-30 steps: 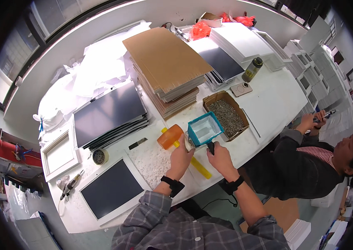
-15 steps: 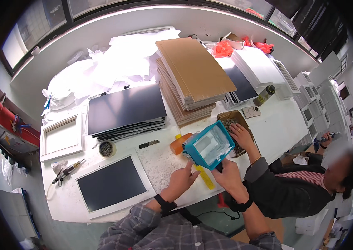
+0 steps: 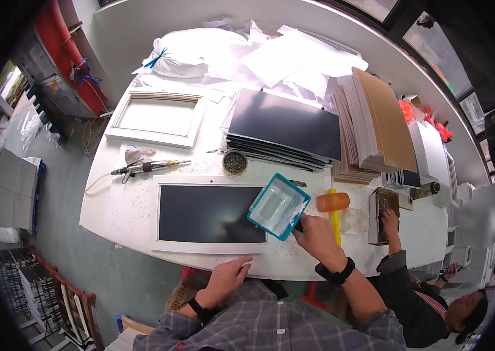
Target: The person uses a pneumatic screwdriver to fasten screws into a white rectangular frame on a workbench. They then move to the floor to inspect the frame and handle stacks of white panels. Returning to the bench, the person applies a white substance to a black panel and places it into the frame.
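My right hand (image 3: 322,238) grips the dark handle of a teal rectangular scoop (image 3: 276,177). White residue coats the inside of the scoop. It is held over the right end of a white frame with a dark panel (image 3: 206,213) on the table. My left hand (image 3: 224,282) is by the table's front edge, below that frame, its fingers stretched out and nothing visible in them. Just right of the scoop lies a mallet with an orange head (image 3: 332,202) and a yellow handle.
Behind the frame are a screw-filled round tub (image 3: 235,163), a corded screwdriver (image 3: 151,167), an unfilled white frame (image 3: 154,120) and stacked dark panels (image 3: 285,126). Brown boards (image 3: 387,120) stand further right. A co-worker's hand (image 3: 389,222) reaches into a cardboard box (image 3: 375,219).
The view has swung left. My right hand has carried the scoop left from beside the cardboard box to above the framed panel. My left hand has come away from the scoop.
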Demonstrator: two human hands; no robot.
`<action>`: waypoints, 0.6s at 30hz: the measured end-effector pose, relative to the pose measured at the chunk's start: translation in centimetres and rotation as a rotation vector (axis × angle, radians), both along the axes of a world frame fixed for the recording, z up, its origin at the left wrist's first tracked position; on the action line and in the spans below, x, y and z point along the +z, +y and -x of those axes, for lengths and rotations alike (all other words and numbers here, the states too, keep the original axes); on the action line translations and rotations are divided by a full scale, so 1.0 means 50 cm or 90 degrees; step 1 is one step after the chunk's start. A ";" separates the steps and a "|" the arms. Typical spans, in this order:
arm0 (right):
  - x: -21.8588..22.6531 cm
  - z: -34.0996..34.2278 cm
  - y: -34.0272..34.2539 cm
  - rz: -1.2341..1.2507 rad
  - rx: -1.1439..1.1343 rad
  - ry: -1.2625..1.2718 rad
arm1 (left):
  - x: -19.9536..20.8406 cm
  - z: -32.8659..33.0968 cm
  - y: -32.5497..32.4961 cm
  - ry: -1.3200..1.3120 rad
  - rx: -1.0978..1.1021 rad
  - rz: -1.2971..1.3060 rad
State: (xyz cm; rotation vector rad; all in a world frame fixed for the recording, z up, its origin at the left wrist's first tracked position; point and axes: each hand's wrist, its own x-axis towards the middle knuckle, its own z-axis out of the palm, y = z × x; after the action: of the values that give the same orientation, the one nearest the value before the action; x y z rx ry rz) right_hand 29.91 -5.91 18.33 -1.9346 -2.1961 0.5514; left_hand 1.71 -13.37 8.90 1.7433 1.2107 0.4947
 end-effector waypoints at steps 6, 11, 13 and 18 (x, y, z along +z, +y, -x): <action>-0.011 -0.028 0.032 0.036 -0.022 -0.008 | -0.041 0.212 0.077 0.175 0.335 -0.280; -0.066 -0.060 0.064 0.015 0.048 -0.027 | -0.119 0.310 0.122 0.297 0.450 -0.324; -0.085 -0.075 0.080 0.033 0.088 -0.052 | -0.146 0.323 0.137 0.300 0.448 -0.311; -0.063 -0.044 0.132 0.062 0.159 -0.110 | -0.180 0.326 0.144 0.327 0.489 -0.320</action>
State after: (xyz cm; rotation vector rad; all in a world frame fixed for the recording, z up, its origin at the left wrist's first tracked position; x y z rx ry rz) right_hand 32.11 0.69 15.20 -1.8271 -2.5872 0.5549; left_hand -14.59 -6.17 -0.12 1.8215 2.3082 0.8847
